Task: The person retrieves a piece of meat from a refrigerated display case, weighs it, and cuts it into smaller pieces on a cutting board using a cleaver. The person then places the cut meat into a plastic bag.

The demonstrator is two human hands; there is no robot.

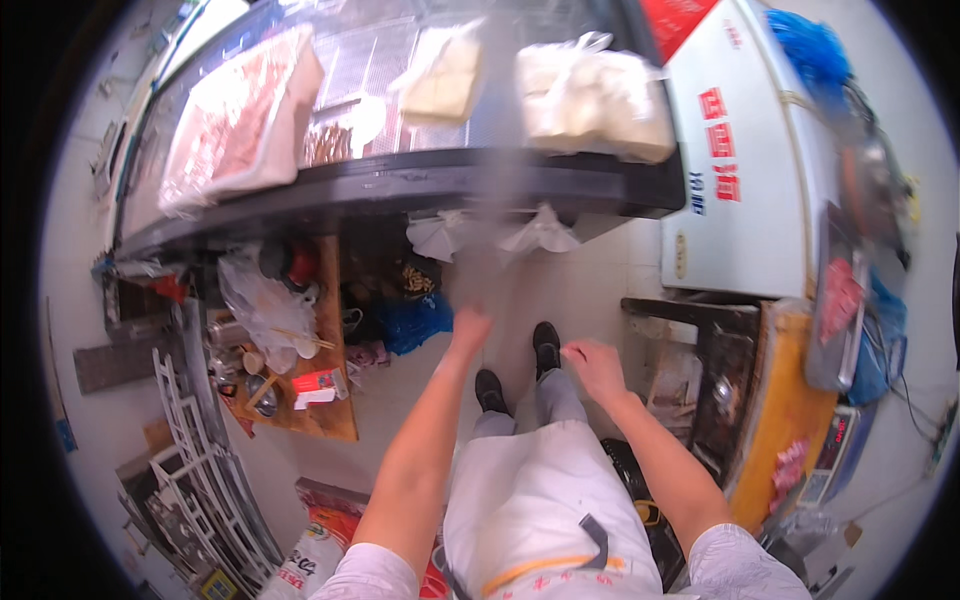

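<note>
The left hand (469, 328) hangs in the air with nothing in it. It is blurry, so I cannot tell if its fingers are apart or together. The right hand (592, 366) also holds nothing, and its fingers curl in loosely with the thumb near them. Both hands are over the pale floor (590, 275), just above two black shoes (520, 365). The nearest thing to the left hand is a blue bag (415, 322) (it sits low, beside a wooden board (325, 300) full of small stuff). Ahead is a glass freezer (420, 180) with white bags (595, 95) on top.
</note>
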